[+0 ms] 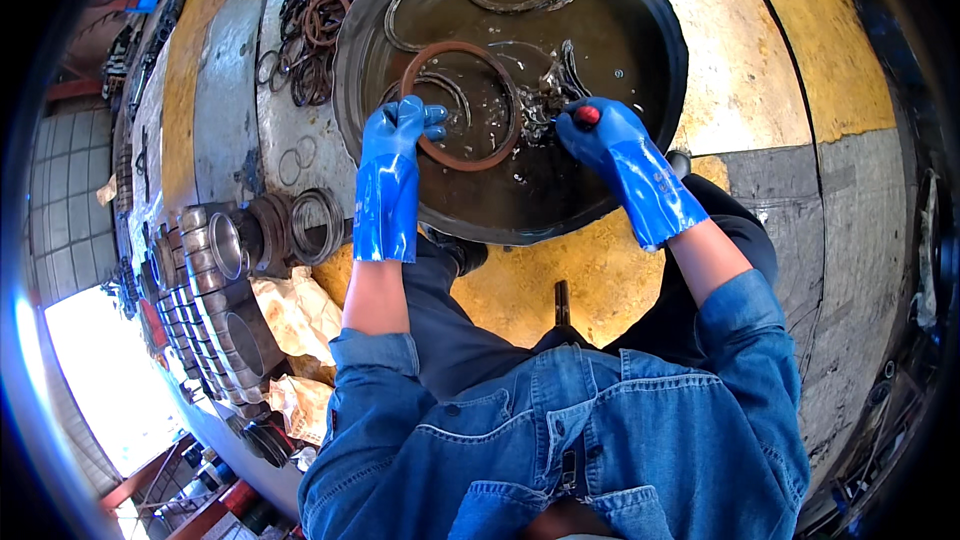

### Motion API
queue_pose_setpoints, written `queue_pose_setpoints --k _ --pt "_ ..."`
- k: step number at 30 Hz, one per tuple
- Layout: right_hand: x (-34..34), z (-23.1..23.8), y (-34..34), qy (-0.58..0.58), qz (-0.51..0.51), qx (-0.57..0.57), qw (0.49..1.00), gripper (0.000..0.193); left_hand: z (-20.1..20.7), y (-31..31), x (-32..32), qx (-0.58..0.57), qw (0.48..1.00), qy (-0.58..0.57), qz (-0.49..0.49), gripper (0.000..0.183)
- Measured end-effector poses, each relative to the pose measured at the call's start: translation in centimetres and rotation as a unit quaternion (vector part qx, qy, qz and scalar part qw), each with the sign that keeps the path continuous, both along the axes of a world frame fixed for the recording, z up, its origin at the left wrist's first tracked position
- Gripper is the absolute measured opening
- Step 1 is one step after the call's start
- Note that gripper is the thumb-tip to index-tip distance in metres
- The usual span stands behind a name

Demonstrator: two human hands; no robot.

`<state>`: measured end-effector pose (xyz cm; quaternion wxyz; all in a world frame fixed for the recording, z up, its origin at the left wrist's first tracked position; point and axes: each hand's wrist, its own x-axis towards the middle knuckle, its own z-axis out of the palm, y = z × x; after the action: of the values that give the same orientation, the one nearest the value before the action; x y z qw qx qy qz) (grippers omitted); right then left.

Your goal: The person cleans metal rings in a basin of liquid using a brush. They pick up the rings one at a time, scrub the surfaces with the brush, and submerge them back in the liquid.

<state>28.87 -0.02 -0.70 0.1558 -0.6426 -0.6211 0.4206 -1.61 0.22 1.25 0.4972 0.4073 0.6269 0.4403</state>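
In the head view, the left hand (398, 130), in a blue glove, was clamped on the near-left edge of a large brown ring (462, 106) lying almost flat in the dark basin (655, 90) of murky liquid, while the right hand (597, 127) was closed around a red-tipped tool (586, 116) at a wet cluster of small metal parts (548, 92). The likeliest slip, I judged, was the slick ring sliding from the wet glove and splashing — or the tool skidding off the parts. Being round, the ring had no long axis; its open face pointed up.
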Motion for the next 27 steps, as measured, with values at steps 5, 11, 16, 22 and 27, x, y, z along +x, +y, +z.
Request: queue_pose_setpoints --k 5,11,16,22,27 --pt "-2.7 1.5 -1.3 0.283 0.023 -0.1 0.954 0.03 0.4 -0.6 0.2 0.016 1.0 -0.001 -0.003 0.035" --pt "-2.9 -0.3 -0.3 0.116 0.084 0.16 0.977 0.02 0.0 -1.3 -0.4 0.035 0.997 -0.045 -0.05 0.028" --pt "-3.8 -0.4 2.0 0.044 0.141 0.446 0.883 0.033 1.2 -1.5 2.2 -0.028 0.993 0.013 -0.112 0.034" --pt "-4.3 -0.1 1.3 0.018 0.166 0.426 0.889 0.039 2.0 -1.2 2.7 -0.079 0.99 0.051 -0.104 0.031" --pt "-5.2 -0.7 0.8 -0.024 0.024 0.164 0.986 0.027 -0.4 -2.1 3.1 0.033 0.994 0.066 -0.078 0.033"
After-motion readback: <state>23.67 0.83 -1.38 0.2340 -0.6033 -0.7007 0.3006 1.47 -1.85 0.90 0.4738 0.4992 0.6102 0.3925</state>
